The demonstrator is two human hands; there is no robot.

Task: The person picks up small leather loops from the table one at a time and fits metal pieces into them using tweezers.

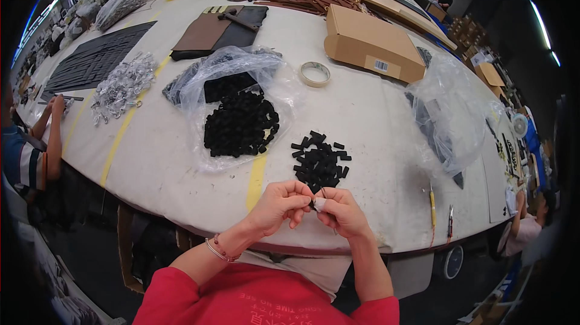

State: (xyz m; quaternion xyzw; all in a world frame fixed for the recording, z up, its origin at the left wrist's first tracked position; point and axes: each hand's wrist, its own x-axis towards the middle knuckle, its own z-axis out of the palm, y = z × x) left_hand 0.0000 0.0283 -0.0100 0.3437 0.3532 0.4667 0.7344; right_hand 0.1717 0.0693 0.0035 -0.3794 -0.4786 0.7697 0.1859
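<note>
At the table's near edge, my left hand [279, 207] and my right hand [343, 215] meet with fingertips pinched together. Between them is a small black piece [312, 204], mostly hidden by the fingers, so its exact kind is unclear. White tape or a wrap covers a fingertip of my right hand. Just beyond my hands lies a loose pile of short black tube-like pieces [319, 162]. Farther left, an opened clear plastic bag [196, 122] holds many more of the black pieces [238, 122].
A tape roll [315, 74] lies beyond the pile, near a cardboard box [371, 41]. Metal clasps [124, 86] and black strips [96, 56] are at left, beside a co-worker's arm [54, 137]. A plastic bag [450, 119] and yellow-handled tool [432, 207] lie at right.
</note>
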